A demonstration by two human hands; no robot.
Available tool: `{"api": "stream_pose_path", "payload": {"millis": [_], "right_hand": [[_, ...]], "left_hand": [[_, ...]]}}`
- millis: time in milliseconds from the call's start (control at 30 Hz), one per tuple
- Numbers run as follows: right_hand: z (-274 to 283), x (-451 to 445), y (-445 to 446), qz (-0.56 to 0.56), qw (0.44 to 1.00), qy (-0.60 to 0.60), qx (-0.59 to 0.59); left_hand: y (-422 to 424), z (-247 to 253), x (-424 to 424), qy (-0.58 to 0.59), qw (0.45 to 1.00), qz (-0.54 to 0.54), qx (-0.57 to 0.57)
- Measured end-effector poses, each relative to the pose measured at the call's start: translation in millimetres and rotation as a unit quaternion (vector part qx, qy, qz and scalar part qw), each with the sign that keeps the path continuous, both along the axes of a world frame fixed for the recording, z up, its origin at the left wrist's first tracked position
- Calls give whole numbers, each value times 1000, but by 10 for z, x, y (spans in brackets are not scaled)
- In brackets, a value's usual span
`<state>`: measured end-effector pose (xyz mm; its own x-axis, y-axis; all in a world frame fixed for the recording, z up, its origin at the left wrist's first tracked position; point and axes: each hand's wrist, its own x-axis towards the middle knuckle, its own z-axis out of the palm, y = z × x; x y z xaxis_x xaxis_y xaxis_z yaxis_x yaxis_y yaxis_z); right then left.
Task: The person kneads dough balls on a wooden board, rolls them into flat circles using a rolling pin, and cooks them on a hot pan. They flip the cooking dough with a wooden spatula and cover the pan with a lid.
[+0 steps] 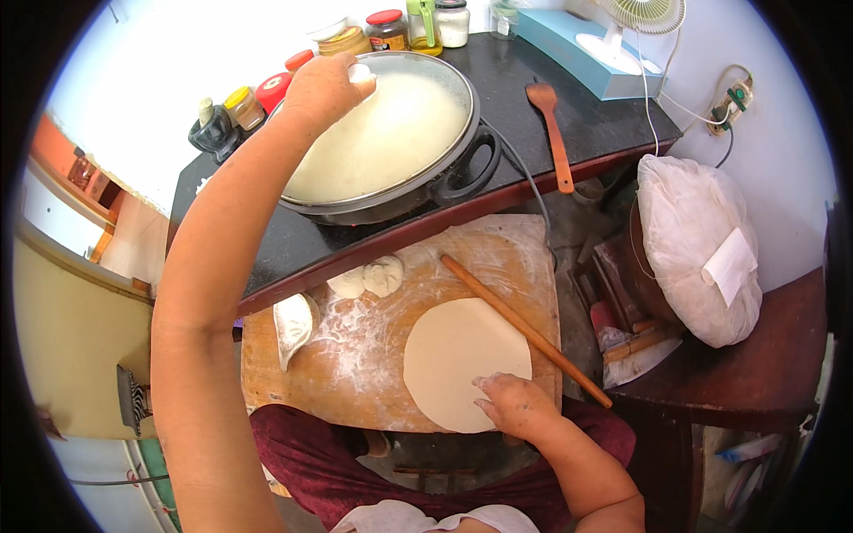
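My left hand (326, 90) reaches over a round electric pan (460, 170), closed around a white knob (360, 73) on its fogged glass lid (400, 126). The lid covers the pan, and what lies inside is blurred by steam. My right hand (523, 403) rests on the near right edge of a thin round dough sheet (460, 360), thumb and fingers apart. A wooden rolling pin (526, 330) lies slanted along the sheet's right side. Two dough lumps (383, 276) sit behind it on the floured wooden board (373, 386). At the board's left lies a half-round container of flour (293, 323).
Jars (386, 32), an oil bottle (424, 26) and a stone mortar (213, 133) line the back of the black counter (493, 63). A wooden spatula (552, 133) overhangs its front edge. A cable (530, 180) hangs beside the pan. A plastic-covered bundle (696, 246) stands right.
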<state>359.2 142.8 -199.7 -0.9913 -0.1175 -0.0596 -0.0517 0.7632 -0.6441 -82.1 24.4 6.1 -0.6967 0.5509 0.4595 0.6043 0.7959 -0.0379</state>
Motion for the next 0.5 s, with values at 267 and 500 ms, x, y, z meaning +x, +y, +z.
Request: {"api": "stream_pose_path", "payload": {"millis": [267, 500], "right_hand": [[-8, 102, -19, 8, 1000, 12, 17], [-58, 241, -152, 32, 999, -4, 23]], "left_hand": [[16, -31, 17, 16, 1000, 5, -13], [-204, -30, 368, 11, 986, -125, 106]]}}
